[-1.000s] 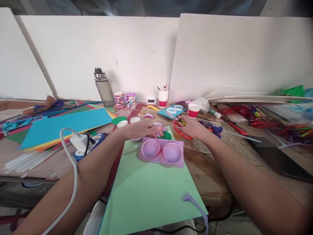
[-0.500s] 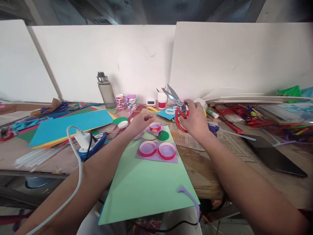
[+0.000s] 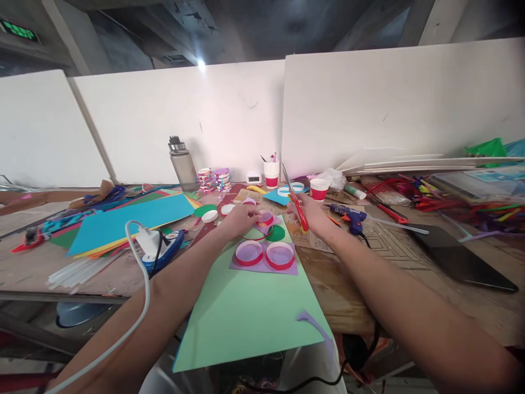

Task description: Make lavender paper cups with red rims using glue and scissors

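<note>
Right, the scissors (image 3: 297, 207) sit in the right hand (image 3: 310, 213), fingers wrapped closely about the red handles, blades tipped up and away toward the wall. That angle, I'd judge, keeps the points clear of the paper pieces. Across to the left hand (image 3: 243, 220): fingers bent and drawn nearly together, tips right at the small ring (image 3: 266, 222) on its purple scrap. Whether they pinch it or merely rest against it, I can't tell from this angle.

Just nearer the body, two larger red-banded rings (image 3: 249, 262) stand side by side on a purple card (image 3: 264, 268), probably paired there so one base carries both. Beyond that card, close to the small ring, lies a green disc (image 3: 275, 234). All of it is up on a pale green sheet (image 3: 250, 312), which looks to serve as a work mat (its near end juts past the table edge, over the lap, with a curled purple strip (image 3: 315, 322) near its corner). Out to the right, the glue gun (image 3: 350, 215) lies beside the right forearm, seemingly parked within easy reach.
</note>
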